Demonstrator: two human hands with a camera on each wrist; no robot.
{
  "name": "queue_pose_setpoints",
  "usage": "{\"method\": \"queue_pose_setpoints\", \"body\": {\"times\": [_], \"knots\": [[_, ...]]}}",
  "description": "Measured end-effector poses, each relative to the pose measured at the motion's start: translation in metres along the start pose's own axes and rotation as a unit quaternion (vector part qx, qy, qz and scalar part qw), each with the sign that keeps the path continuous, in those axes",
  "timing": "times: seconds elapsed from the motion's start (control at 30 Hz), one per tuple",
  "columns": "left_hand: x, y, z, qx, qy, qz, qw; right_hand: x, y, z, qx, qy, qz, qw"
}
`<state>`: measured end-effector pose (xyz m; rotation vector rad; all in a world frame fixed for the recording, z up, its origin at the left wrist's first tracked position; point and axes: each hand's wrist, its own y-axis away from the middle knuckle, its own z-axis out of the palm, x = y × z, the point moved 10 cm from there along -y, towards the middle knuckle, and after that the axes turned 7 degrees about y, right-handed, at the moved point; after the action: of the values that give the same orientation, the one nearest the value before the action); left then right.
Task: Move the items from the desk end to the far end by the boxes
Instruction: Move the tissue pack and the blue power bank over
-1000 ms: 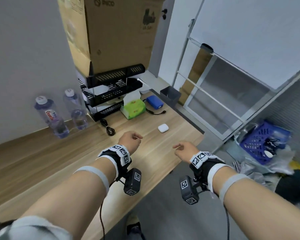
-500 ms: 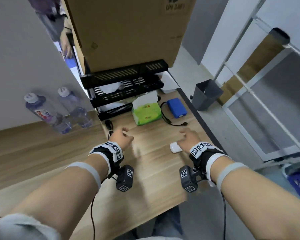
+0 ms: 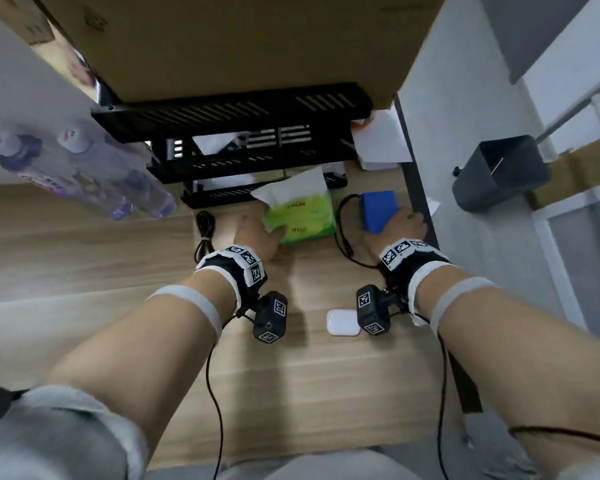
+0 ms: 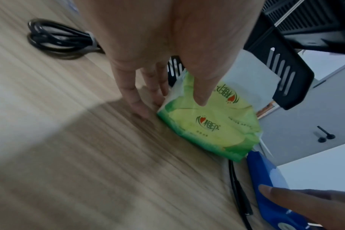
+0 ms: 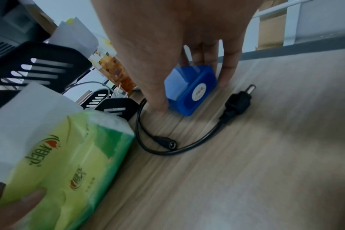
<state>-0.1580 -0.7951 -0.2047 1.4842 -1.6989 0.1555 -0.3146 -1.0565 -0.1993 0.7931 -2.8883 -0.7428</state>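
Note:
A green tissue pack (image 3: 305, 216) (image 4: 207, 124) (image 5: 69, 163) lies on the wooden desk (image 3: 291, 375) in front of a black rack (image 3: 239, 109). My left hand (image 3: 264, 225) (image 4: 167, 105) grips its left end, thumb on top and fingers down against the end and the desk. To its right stands a small blue box (image 3: 378, 207) (image 5: 189, 87) with a black cable (image 5: 187, 147). My right hand (image 3: 400, 220) (image 5: 191, 93) holds it, thumb on its left side and fingers on its right. A white earbud case (image 3: 342, 323) lies nearer me, beside my right wrist.
A large cardboard box (image 3: 239, 39) sits on the rack. Two water bottles (image 3: 84, 174) stand at the left wall and a coiled black cable (image 3: 205, 226) lies left of my left hand. The desk's right edge (image 3: 426, 209) runs just beyond the blue box, with a dark bin (image 3: 499, 171) on the floor.
I have leaned in towards the rack. Both hands moved forward from mid-desk, the left onto the tissue pack, the right past the earbud case onto the blue box.

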Motion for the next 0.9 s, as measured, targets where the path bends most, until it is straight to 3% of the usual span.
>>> {"method": "queue_pose_setpoints", "body": {"times": [0.2, 0.43, 0.53, 0.67, 0.9], "knots": [[-0.016, 0.018, -0.006, 0.038, 0.053, -0.037, 0.997, -0.017, -0.003, -0.001, 0.020, 0.078, -0.048, 0.996], [-0.041, 0.058, -0.079, 0.111, 0.098, -0.020, 0.989, -0.058, 0.030, 0.018, -0.101, -0.120, -0.068, 0.985], [-0.066, 0.081, -0.129, 0.150, 0.135, -0.039, 0.979, -0.097, 0.065, 0.021, -0.135, -0.193, -0.095, 0.967], [-0.117, 0.120, -0.199, 0.204, 0.199, -0.052, 0.957, -0.156, 0.131, 0.019, -0.137, -0.206, -0.154, 0.956], [-0.244, 0.201, -0.327, 0.285, 0.288, -0.055, 0.913, -0.280, 0.278, 0.012, -0.079, -0.203, -0.255, 0.942]]}}
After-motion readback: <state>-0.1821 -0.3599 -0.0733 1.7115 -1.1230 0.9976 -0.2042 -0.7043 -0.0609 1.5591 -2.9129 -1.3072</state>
